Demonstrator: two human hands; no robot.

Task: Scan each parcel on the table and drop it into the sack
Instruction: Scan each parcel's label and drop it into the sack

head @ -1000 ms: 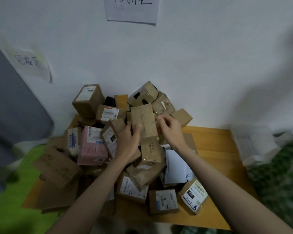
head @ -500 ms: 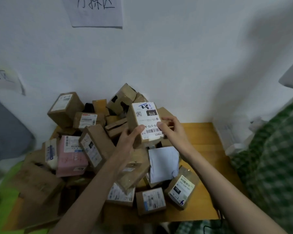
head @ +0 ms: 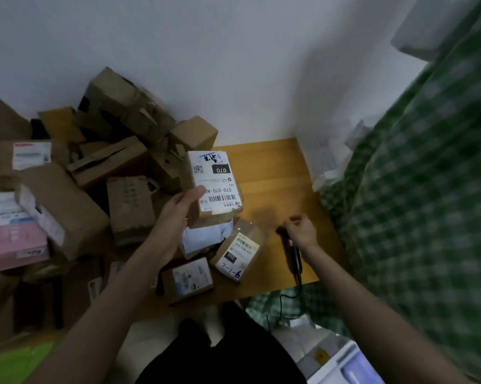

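Head view. The left hand (head: 175, 214) grips a brown cardboard parcel (head: 211, 187) from its left side, thumb lying across the white shipping label (head: 216, 184), and holds it above the wooden table (head: 272, 173). The label faces the camera upside down; it bears a QR code, a black tag reading "070", the line "070-070-A8" partly covered by the thumb, a barcode, and blue handwriting at its far edge. The right hand (head: 301, 231) is closed around the top of a dark handheld barcode scanner (head: 294, 254), which rests on the table near its right edge, its black cable (head: 285, 297) trailing over the front edge. Between the two hands lies a small brown parcel (head: 238, 252) whose label shows a black "032" tag and blue handwritten "7-1-6". A heap of brown cardboard boxes (head: 100, 167) fills the left of the table, with a pink box (head: 13, 242) at its left margin. A green-and-white checked woven sack (head: 428, 203) stands to the right of the table.
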